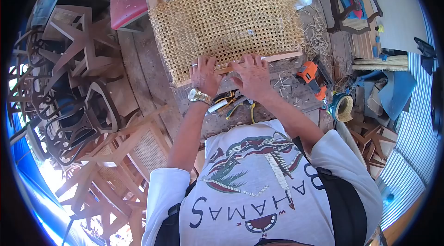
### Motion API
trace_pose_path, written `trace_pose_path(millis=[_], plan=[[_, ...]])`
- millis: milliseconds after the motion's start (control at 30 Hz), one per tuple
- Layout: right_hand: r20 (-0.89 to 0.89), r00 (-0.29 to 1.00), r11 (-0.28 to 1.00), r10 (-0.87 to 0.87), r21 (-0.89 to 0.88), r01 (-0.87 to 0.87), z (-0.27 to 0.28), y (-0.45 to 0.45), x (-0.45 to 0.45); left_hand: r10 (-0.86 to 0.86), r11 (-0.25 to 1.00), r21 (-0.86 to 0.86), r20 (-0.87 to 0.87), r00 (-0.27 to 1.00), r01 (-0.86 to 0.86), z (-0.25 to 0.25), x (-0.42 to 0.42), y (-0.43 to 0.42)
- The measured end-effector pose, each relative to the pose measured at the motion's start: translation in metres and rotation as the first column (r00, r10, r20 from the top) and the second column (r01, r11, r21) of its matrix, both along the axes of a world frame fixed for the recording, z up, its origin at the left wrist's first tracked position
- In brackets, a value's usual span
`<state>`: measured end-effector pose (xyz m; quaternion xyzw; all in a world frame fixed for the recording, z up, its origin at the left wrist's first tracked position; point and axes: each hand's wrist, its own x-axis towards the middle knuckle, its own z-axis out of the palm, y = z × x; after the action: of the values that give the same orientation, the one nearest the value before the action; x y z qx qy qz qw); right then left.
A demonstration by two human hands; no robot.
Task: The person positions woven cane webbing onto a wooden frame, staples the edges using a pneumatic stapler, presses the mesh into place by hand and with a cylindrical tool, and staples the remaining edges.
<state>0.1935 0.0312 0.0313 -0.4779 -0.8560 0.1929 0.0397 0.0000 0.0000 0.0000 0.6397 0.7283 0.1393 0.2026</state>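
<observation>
Cane webbing (226, 19) lies over a wood frame (292, 55) on the surface (286, 92); prob. light, springy, w/ brittle strands, so hold nr its rim. Your L hand (204, 78) & R hand (253, 78) press its near edge, unclenched. Orange tool (309, 73) R of webbing; chair frames (74, 49) L.

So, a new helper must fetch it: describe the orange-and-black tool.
Find the woven cane panel on the wooden bench. Just off its near right corner lies the tool. Its bright orange parts distinguish it from the yellow-handled tools between the forearms.
</observation>
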Motion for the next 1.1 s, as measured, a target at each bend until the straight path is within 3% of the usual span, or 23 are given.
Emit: trace_pose_path(millis=[167, 267, 367, 767, 967, 1100], plan=[[0.031, 0.999, 1.000, 0.025, 0.009, -0.025, 0.004, 0.001, 0.003, -0.041, 0.998, 0.054, -0.014, 0.999, 0.042, 0.000, 0.001, -0.004], [0.029, 0.999, 0.998, 0.040, 0.038, -0.041, 0.003, 0.002, 0.004, -0.057, 0.976, 0.208, -0.016, 0.998, 0.059, -0.009, 0.003, -0.010], [0.012, 0.999, 0.999, 0.030, 0.035, -0.031, 0.001, 0.002, 0.003, -0.088, 0.964, 0.252, -0.005, 0.996, 0.086, -0.013, 0.004, -0.018], [0.033, 0.999, 0.999, 0.032, -0.006, -0.032, 0.001, 0.003, 0.004, -0.070, 0.968, 0.235, -0.081, 0.994, 0.087, -0.015, 0.017, -0.024], [-0.090, 0.993, 0.989, 0.079, 0.132, -0.066, -0.015, -0.009, 0.019, -0.090, 0.971, 0.213, -0.094, 0.991, 0.108, -0.014, 0.017, -0.024], [-0.110, 0.992, 0.976, -0.064, 0.199, 0.085, 0.004, -0.036, 0.029, -0.094, 0.970, 0.217, -0.088, 0.992, 0.111, -0.015, 0.017, -0.025]])
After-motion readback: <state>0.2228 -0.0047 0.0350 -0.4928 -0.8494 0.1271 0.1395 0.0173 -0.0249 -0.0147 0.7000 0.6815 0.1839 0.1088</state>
